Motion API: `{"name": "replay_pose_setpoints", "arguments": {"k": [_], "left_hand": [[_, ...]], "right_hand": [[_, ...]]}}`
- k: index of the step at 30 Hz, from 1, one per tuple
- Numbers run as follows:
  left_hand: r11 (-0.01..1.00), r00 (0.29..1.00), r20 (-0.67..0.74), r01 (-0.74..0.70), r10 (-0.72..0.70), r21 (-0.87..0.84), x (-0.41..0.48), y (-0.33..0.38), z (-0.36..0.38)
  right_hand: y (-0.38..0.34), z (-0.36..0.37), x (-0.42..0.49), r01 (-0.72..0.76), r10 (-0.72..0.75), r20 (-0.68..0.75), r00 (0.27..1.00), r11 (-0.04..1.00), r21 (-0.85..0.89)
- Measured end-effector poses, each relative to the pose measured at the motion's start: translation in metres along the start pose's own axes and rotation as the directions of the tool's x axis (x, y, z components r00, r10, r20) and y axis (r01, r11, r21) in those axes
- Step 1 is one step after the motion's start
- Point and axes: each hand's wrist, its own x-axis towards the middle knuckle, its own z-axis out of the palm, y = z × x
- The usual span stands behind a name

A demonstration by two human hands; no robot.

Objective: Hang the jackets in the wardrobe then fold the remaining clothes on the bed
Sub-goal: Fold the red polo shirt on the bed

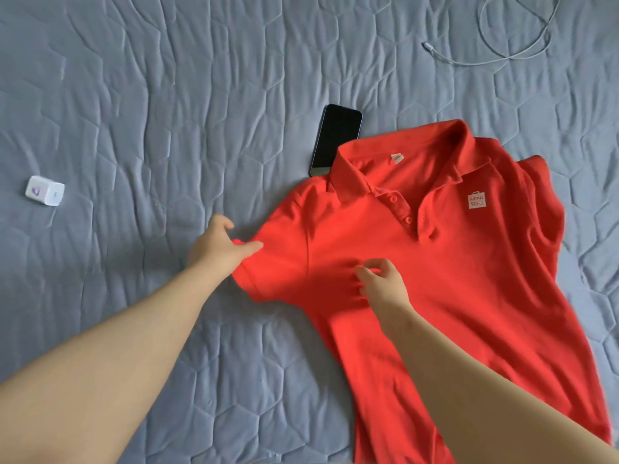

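Left hand (217, 242) pinched the sleeve (268, 266) of the red polo shirt (452, 279) — body lying rightward — right hand (382, 279) rested loose-fingered beside it.

We see the shirt (452, 279) flat on the bed (167, 95), right of centre. Phone (336, 139) behind its collar, one corner tucked under it. Charger block (45, 190) far left, well apart. Cable (509, 38) behind the shirt, far right.

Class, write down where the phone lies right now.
In the head view, the phone lies on the bed, left of the red shirt, one corner under its collar.
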Motion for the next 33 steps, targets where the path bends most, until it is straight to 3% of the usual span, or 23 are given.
{"name": "replay_pose_setpoints", "arguments": {"k": [1, 3, 4, 6, 8, 11, 15, 16, 18, 19, 21, 23, 25, 27, 29, 31, 33], "left_hand": [[0.979, 0.985, 0.130, 0.130, -0.110, -0.156, -0.001, -0.007, 0.005], [0.772, 0.870, 0.427, 0.442, -0.246, -0.457, -0.006, -0.015, 0.015], [0.659, 0.833, 0.474, 0.529, -0.284, -0.535, -0.007, -0.018, 0.019], [0.490, 0.825, 0.430, 0.564, -0.366, -0.665, 0.000, -0.025, 0.026], [0.418, 0.814, 0.420, 0.570, -0.401, -0.707, 0.005, -0.030, 0.031], [0.488, 0.838, 0.419, 0.545, -0.350, -0.682, -0.004, -0.030, 0.036], [0.464, 0.827, 0.526, 0.553, -0.201, -0.692, -0.026, -0.039, 0.031], [0.540, 0.838, 0.524, 0.514, -0.151, -0.666, -0.027, -0.042, 0.030], [0.824, 0.920, 0.389, 0.253, -0.043, -0.507, -0.027, -0.041, 0.025], [0.904, 0.961, 0.277, 0.114, 0.005, -0.412, -0.027, -0.038, 0.021], [0.866, 0.993, 0.115, 0.037, 0.023, -0.498, -0.024, -0.031, 0.012], [0.644, 0.991, 0.131, 0.101, -0.001, -0.758, -0.023, -0.025, 0.000], [0.490, 0.972, 0.235, 0.197, 0.017, -0.849, -0.023, -0.023, -0.004], [0.566, 0.920, 0.392, 0.319, 0.010, -0.761, -0.026, -0.027, -0.001], [0.694, 0.846, 0.524, 0.437, -0.101, -0.572, -0.024, -0.031, 0.002], [0.758, 0.818, 0.550, 0.465, -0.170, -0.457, -0.019, -0.031, 0.004], [0.820, 0.838, 0.521, 0.406, -0.159, -0.403, -0.014, -0.027, 0.005]], "right_hand": [[0.004, 0.000, -0.002, -0.008, 0.008, 0.006, 1.000, 1.000, -0.010], [0.013, 0.002, -0.007, -0.038, 0.038, 0.014, 0.999, 0.999, -0.014], [0.018, 0.003, -0.010, -0.047, 0.048, 0.015, 0.999, 0.999, -0.013], [0.026, 0.005, -0.013, -0.059, 0.059, 0.015, 0.998, 0.998, -0.020], [0.032, 0.006, -0.015, -0.076, 0.076, 0.014, 0.997, 0.997, -0.024], [0.037, 0.006, -0.016, -0.097, 0.097, 0.011, 0.995, 0.995, -0.027], [0.033, 0.011, -0.022, -0.108, 0.108, 0.034, 0.994, 0.994, 0.012], [0.031, 0.012, -0.022, -0.106, 0.105, 0.043, 0.994, 0.994, 0.015], [0.029, 0.014, -0.023, -0.095, 0.094, 0.056, 0.994, 0.995, 0.005], [0.029, 0.014, -0.022, -0.093, 0.093, 0.056, 0.994, 0.996, -0.005], [0.032, 0.015, -0.022, -0.095, 0.096, 0.047, 0.994, 0.995, -0.024], [0.036, 0.016, -0.022, -0.093, 0.094, 0.040, 0.995, 0.995, -0.035], [0.039, 0.015, -0.021, -0.087, 0.089, 0.035, 0.995, 0.995, -0.049], [0.040, 0.015, -0.021, -0.081, 0.083, 0.030, 0.996, 0.995, -0.064], [0.041, 0.015, -0.020, -0.079, 0.080, 0.024, 0.996, 0.995, -0.067], [0.040, 0.016, -0.020, -0.082, 0.084, 0.025, 0.996, 0.995, -0.065], [0.040, 0.018, -0.020, -0.084, 0.087, 0.031, 0.996, 0.994, -0.068]]}}
